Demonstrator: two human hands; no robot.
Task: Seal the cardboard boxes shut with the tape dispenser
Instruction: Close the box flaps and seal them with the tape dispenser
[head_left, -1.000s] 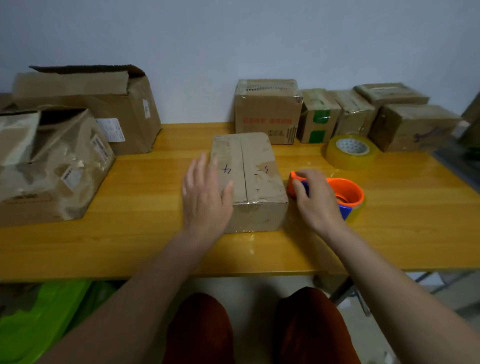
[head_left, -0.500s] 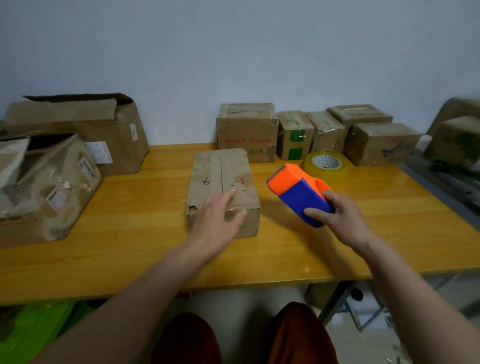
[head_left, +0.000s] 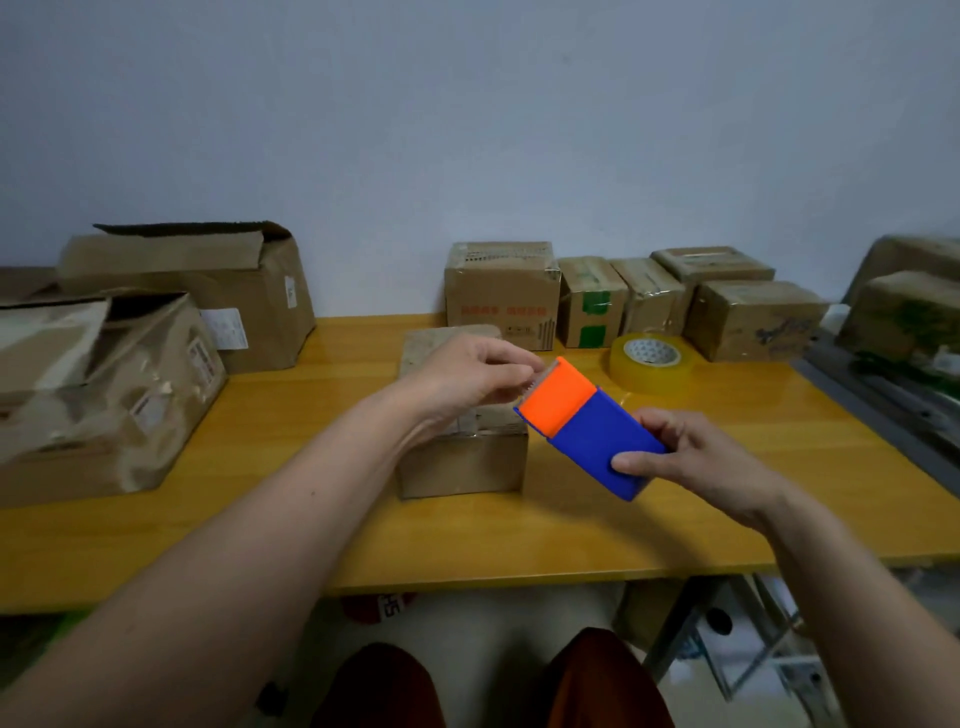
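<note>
A small closed cardboard box (head_left: 462, 462) lies in the middle of the yellow wooden table (head_left: 260, 525). Above its right side I hold the tape dispenser (head_left: 587, 421), with its orange head tilted up to the left and its blue body below. My right hand (head_left: 691, 457) grips the blue body, thumb on the near face. My left hand (head_left: 467, 374) hovers over the box, and its fingertips pinch at the toothed front edge of the orange head, where the tape end sits. The clear tape itself is hard to make out.
A spare roll of clear tape (head_left: 652, 361) lies behind the dispenser. Several taped boxes (head_left: 501, 293) line the wall at the back. Two large crumpled boxes (head_left: 104, 395) stand on the left. More boxes (head_left: 904, 312) sit on a grey surface at the right edge.
My left hand has left the box top and risen to the dispenser's orange head. My right hand has turned the dispenser and brought it nearer.
</note>
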